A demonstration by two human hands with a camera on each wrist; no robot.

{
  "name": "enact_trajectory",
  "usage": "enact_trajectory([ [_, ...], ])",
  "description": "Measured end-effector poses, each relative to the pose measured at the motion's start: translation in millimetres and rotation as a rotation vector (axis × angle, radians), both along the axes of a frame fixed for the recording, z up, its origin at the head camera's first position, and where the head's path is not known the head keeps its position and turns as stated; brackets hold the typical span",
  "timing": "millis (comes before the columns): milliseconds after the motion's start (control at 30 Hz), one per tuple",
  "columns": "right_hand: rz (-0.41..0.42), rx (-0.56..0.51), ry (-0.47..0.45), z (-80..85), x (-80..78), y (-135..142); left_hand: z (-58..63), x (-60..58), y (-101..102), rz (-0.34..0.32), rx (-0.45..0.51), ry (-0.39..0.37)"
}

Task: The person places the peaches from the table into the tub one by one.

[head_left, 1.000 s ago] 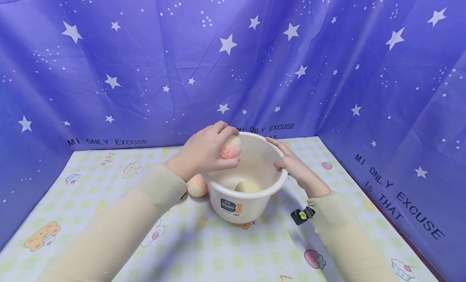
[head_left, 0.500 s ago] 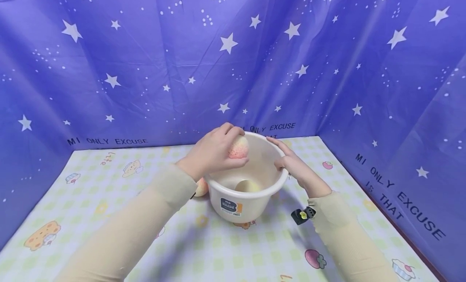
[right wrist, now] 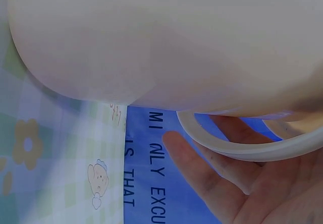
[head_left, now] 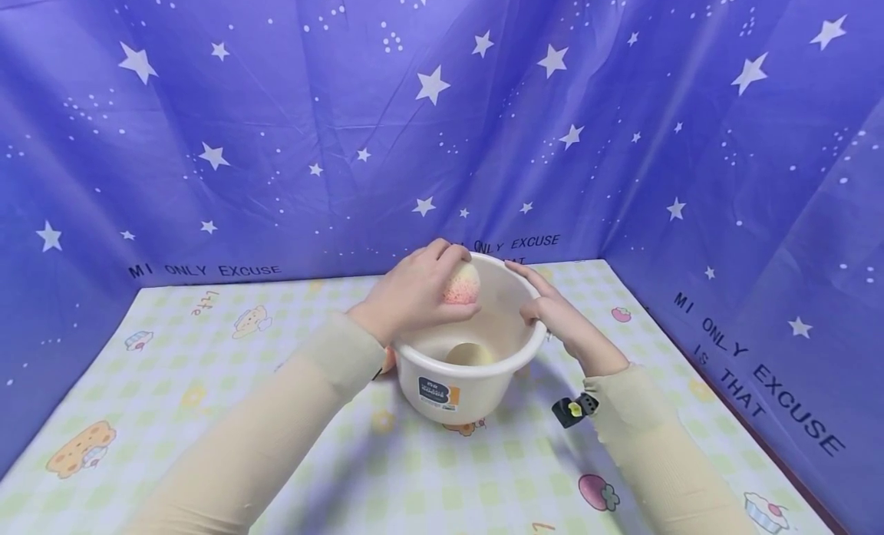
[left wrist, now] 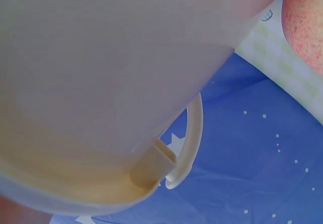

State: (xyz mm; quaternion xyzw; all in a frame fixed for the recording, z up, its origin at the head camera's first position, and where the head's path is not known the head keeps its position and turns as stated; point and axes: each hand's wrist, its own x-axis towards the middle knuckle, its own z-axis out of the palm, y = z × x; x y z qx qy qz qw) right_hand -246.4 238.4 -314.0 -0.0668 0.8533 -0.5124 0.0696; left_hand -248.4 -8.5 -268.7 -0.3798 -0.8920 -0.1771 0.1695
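Observation:
A white plastic bucket (head_left: 452,397) stands upright on the table, its mouth up. My left hand (head_left: 414,293) grips a pink and cream peach (head_left: 461,284) over the left part of the mouth, with the thumb below it. My right hand (head_left: 562,320) holds the bucket's right rim, thumb inside and fingers outside; the right wrist view shows those fingers (right wrist: 202,176) past the white handle (right wrist: 242,151). A pale yellow round fruit (head_left: 470,355) lies inside, partly hidden by the front rim. Another peach (left wrist: 307,24) sits left of the bucket, mostly hidden behind my left wrist in the head view.
A checked cloth (head_left: 228,412) with cartoon prints covers the table. Blue star-patterned curtains (head_left: 311,120) rise close behind the bucket and along the sides. A small black device (head_left: 573,410) is strapped at my right wrist.
My left hand has moved right with the peach, further over the bucket's mouth, and its wrist now covers more of the peach on the table. My right hand and the bucket stay put.

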Motion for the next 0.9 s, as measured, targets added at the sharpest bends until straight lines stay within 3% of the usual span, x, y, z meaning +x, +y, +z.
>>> enact_trajectory([
  [433,0.000,-0.008,-0.016,-1.8,-2.1,1.0,-7.6,-3.7,6.1,-0.025,-0.034,0.102],
  [900,-0.001,-0.003,-0.009,-1.3,-1.1,0.6,-14.2,-1.5,10.8,-0.044,-0.032,0.117],
])
